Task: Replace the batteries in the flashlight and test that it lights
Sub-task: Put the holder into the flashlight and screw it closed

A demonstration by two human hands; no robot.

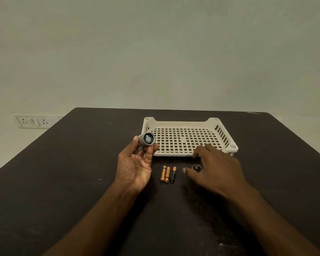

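My left hand (pixel 137 167) holds a short silver flashlight body (pixel 146 139) between thumb and fingertips, lifted above the table, its open rear end facing me. Three AAA batteries (pixel 168 174) lie side by side on the dark table (pixel 63 182) between my hands: two copper-coloured, one black with a copper top. The round tail cap (pixel 196 167) lies on the table to their right. My right hand (pixel 214 170) hovers over the cap with fingers spread and relaxed, holding nothing; whether it touches the cap I cannot tell.
A cream perforated plastic tray (pixel 183 124) stands behind the batteries, nothing in it. A wall socket panel (pixel 32 121) is at the left beyond the table edge. A plain wall rises behind the table.
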